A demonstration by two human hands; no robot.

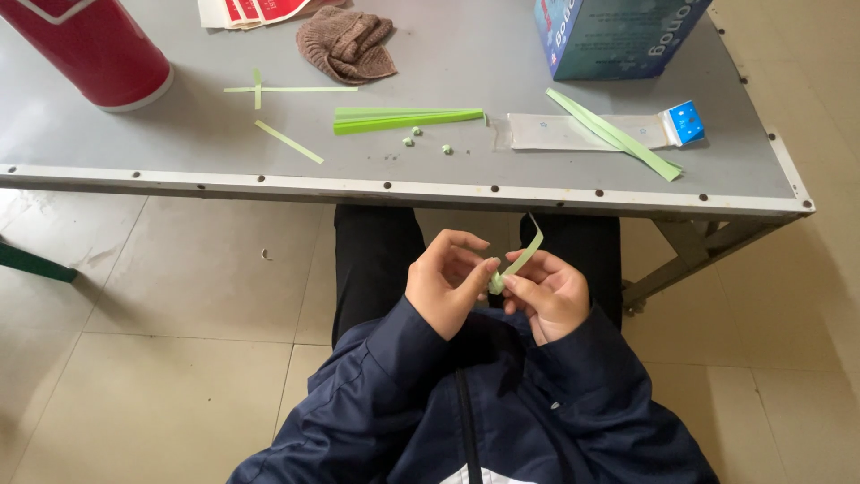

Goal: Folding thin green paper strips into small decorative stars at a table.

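Hands low in the lap, well below the grey table (pixel 179 175) edge, both working one green paper strip (pixel 521 255). Left hand (pixel 445 287) and right hand (pixel 548 296) meet fingertip to fingertip, each pinching the strip's folded lower end, so neither is nearer than the other. The free tail rises up and to the right from the fingers, towards the table. Up on the table, a bundle of green strips (pixel 408 118) lies flat, three tiny folded green pieces (pixel 415 136) just beside it, loose strips (pixel 287 90) to its left, a brown knitted cloth (pixel 348 43) beyond.
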